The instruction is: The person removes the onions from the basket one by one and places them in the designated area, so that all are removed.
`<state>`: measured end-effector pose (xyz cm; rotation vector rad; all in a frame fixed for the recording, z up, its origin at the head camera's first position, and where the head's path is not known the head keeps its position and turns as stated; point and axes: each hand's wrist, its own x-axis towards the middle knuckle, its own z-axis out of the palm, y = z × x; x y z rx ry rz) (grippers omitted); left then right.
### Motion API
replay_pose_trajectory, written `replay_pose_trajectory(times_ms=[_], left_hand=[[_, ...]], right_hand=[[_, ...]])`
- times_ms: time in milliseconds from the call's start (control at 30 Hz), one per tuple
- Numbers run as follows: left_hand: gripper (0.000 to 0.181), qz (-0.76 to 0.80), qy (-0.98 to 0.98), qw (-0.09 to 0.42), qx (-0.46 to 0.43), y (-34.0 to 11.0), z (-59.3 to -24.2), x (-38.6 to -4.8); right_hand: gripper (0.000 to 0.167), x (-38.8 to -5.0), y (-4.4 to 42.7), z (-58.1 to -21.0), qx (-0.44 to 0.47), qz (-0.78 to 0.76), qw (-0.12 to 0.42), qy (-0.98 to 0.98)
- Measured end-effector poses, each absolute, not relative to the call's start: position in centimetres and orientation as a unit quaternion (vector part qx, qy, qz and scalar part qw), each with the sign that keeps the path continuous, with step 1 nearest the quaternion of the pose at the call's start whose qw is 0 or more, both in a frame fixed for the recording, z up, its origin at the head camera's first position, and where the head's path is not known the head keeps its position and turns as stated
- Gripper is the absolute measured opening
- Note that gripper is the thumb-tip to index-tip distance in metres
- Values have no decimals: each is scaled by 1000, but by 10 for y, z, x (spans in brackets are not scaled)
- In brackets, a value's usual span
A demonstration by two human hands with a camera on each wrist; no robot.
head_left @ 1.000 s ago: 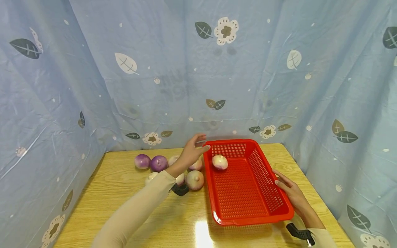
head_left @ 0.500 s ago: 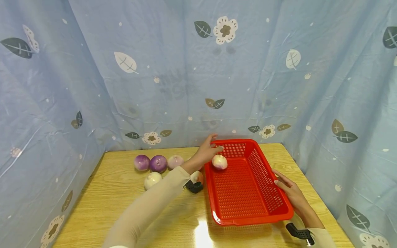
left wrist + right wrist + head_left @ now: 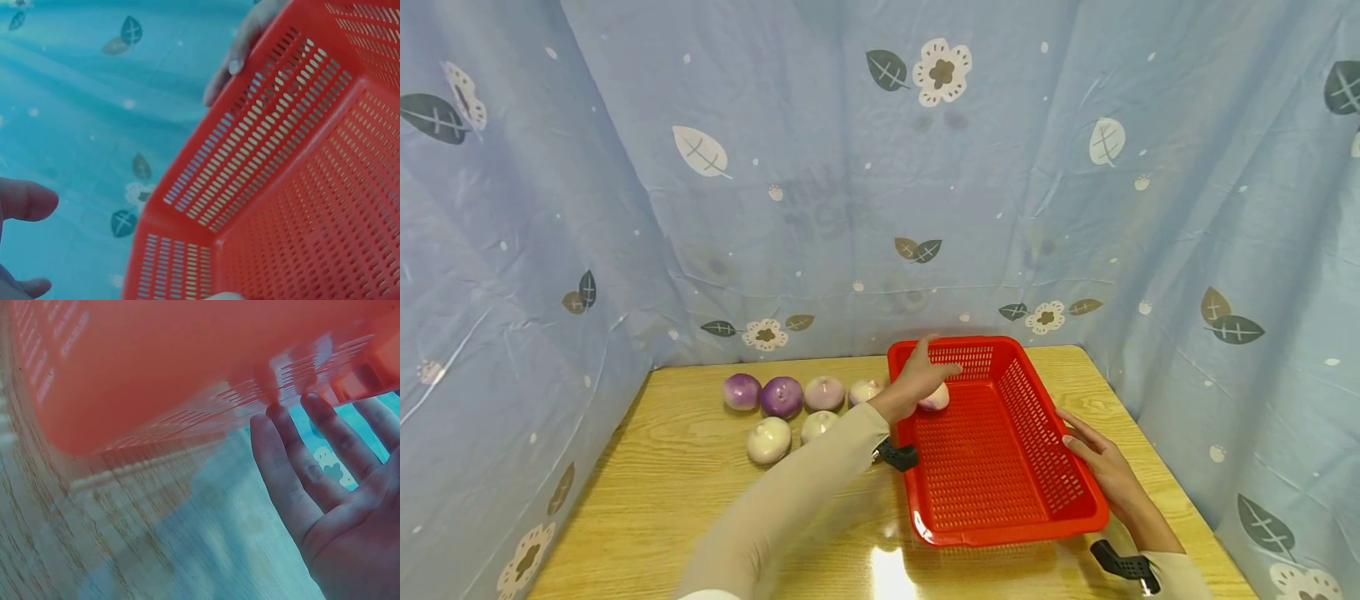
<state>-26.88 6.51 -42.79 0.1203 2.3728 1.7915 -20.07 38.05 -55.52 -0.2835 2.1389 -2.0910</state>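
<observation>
A red plastic basket [image 3: 977, 467] with slotted walls stands on the table. Inside it, near the left back, lies one white and purple onion [image 3: 936, 400], partly covered by my left hand [image 3: 922, 375]. That hand reaches over the basket's left rim, thumb and fingers spread apart; the left wrist view shows nothing between the thumb [image 3: 31, 200] and the fingers. On the other side, my right hand [image 3: 1105, 468] holds the basket's right rim, thumb over the edge and fingers [image 3: 337, 437] against the outer wall.
Left of the basket, several onions sit in two rows, among them a dark purple onion [image 3: 782, 397] and a white onion [image 3: 768, 441]. My left forearm hides part of the front row. A blue patterned curtain [image 3: 820, 167] surrounds the wooden table [image 3: 685, 500].
My left hand has moved right, from beside the basket to over its left side, and now covers part of the onion inside. The right hand and basket stay put.
</observation>
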Motion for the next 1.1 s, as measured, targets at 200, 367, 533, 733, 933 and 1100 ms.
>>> replay_pose_trajectory(times_ms=[200,367,533,733,933,1100], left_hand=[[78,607,790,81,23,67,-434,-277],[85,609,788,86,2,67,-442,-289],[84,605,790,101,-13,65,-449,-301],[89,599,790,129,-13,65,-452,-308],[89,582,799,152,-24,69,-459,-309],[90,571,804,162,-31,73,-466,-309]], right_hand=[[58,-202,381,-555,-88,-687,67,718],[57,-202,381,-555,-89,-691,64,714],[57,-201,380,-553,-94,-695,67,710],[58,-201,380,-552,-95,-696,68,709],[58,-200,379,-552,-95,-699,71,706],[58,-199,379,-552,-90,-696,71,709]])
